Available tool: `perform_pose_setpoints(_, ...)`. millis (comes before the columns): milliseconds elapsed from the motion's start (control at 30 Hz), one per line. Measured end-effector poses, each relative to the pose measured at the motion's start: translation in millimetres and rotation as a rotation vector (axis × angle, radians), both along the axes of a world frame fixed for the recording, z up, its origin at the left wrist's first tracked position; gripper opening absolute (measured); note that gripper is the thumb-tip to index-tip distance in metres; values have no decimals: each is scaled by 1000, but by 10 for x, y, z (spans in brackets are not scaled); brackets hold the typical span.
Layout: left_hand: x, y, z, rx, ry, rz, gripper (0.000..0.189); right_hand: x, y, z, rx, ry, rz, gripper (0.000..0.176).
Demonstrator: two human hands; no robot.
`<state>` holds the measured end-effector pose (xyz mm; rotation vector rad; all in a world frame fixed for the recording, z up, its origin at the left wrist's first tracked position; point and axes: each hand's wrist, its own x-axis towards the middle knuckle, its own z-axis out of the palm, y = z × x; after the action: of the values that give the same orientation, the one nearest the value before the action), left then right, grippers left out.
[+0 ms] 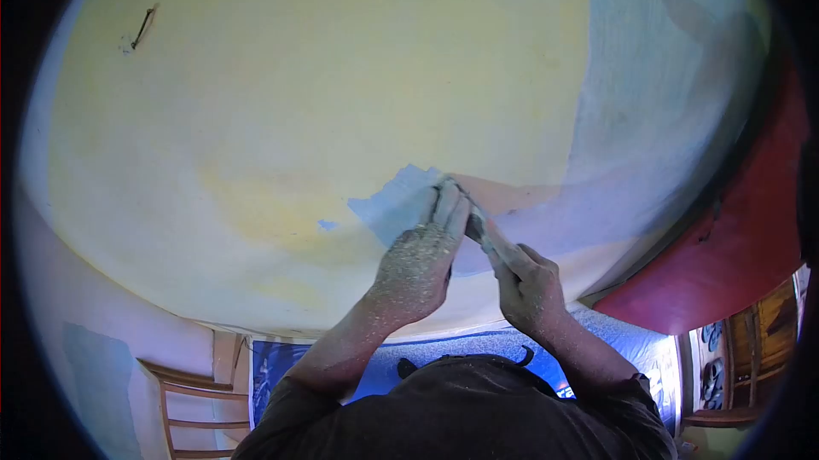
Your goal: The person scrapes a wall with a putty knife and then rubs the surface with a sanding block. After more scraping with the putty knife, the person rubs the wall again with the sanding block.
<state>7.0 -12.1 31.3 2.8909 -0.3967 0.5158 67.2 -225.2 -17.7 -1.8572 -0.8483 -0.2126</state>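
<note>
A slim scraper (475,226) lies slantwise against the yellow painted wall (358,76), its tip near the upper edge of a bare bluish patch (394,206). My right hand (531,288) is closed around its lower part, the thumb and forefinger stretched along it. My left hand (416,266) is dusted with pale flakes, and its fingers press together on the tool near the tip. The fingers hide much of the blade. Ragged edges of yellow paint border the patch.
A bent metal hook (143,27) sticks out of the wall at upper left. At right are a red door (725,230) and a wooden shelf (755,341). Blue sheeting (503,342) covers the floor below me. A wooden ladder-like frame (200,422) stands at lower left.
</note>
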Motion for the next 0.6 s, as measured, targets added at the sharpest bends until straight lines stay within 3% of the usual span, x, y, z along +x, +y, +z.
perform_pose_setpoints(133, -105, 93, 225, 37, -82, 59, 96, 35, 212, 161, 148, -92, 63, 57)
perform_pose_setpoints(233, -62, 70, 119, 21, -31, 45, 94, 29, 105, 91, 52, -55, 27, 58)
perform_pose_setpoints(333, -58, 31, 60, 21, -37, 42, 94, 14, 139, 7, 92, -41, -7, 48)
perform_pose_setpoints(533, -77, 98, 103, 38, -50, 77, 93, 147, 216, -37, 46, -167, 47, 66)
perform_pose_setpoints(600, -82, 63, -19, 17, 16, 35, 91, 72, 131, -207, 3, 64, 7, 74)
